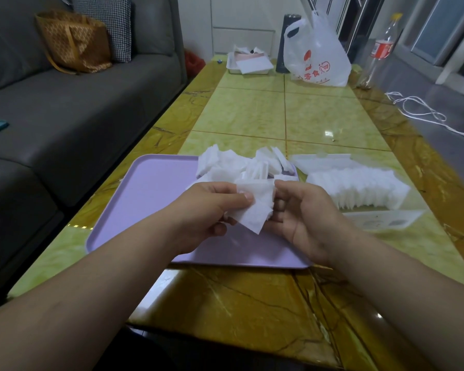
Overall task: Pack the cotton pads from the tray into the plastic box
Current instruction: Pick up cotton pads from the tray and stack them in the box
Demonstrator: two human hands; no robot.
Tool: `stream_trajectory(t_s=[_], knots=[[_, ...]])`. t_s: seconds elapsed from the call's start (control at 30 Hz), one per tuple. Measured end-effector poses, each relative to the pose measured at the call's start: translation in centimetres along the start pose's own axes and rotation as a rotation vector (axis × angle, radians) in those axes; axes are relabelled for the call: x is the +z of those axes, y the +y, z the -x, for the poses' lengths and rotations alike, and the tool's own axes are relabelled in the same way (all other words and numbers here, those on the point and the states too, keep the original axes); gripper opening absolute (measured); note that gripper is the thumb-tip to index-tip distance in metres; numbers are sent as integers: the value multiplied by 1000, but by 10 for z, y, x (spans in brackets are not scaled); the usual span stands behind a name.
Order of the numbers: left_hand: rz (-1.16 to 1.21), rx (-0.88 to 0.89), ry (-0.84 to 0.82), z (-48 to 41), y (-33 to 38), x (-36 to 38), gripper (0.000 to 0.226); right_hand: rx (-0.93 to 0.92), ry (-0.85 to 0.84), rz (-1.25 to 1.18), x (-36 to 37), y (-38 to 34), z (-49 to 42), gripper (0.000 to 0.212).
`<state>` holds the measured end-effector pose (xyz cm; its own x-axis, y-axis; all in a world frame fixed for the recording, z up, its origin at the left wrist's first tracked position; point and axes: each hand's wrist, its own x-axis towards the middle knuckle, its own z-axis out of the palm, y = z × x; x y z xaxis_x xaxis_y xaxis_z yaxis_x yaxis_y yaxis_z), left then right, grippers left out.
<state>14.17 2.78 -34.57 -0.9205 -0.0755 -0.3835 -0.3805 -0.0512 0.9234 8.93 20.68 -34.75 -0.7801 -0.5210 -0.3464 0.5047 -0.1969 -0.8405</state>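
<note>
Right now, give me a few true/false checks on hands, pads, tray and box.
1. The left hand and right hand both hold cotton pads above the purple tray. True.
2. The plastic box is empty. False: a row of pads already stands in it.
3. A loose pile of pads lies at the tray's far right corner. True.
4. The box sits left of the tray. False: it is on the tray's right.
5. A white plastic bag stands at the far end of the table. True.
</note>
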Motion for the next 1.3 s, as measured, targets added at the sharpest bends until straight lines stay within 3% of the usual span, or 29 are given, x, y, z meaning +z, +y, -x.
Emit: stream_trajectory(t_s=[0.23, 0.37, 0.57, 0.7, 0.9, 1.1, 1.3], knots=[[-33, 36, -10, 0, -1, -1, 26, -49, 3, 94, -3, 4, 0, 30], [-123, 78, 5, 0, -3, -1, 23, -78, 118, 158, -2, 8, -2, 15], [-281, 114, 60, 3, -3, -7, 16, -71, 263, 118, -3, 7, -5, 16], [-155, 200, 36, 11, 6, -12, 15, -68, 280, 110, -3, 8, -6, 15], [-55, 272, 6, 12, 11, -1, 11, -80, 172, 155, 1, 8, -2, 22], [-162, 329, 106, 9, 8, 6, 8, -72, 192, 39, 2, 5, -2, 19], [-487, 293, 63, 13, 4, -1, 8, -93, 241, 42, 0, 3, -4, 12]])
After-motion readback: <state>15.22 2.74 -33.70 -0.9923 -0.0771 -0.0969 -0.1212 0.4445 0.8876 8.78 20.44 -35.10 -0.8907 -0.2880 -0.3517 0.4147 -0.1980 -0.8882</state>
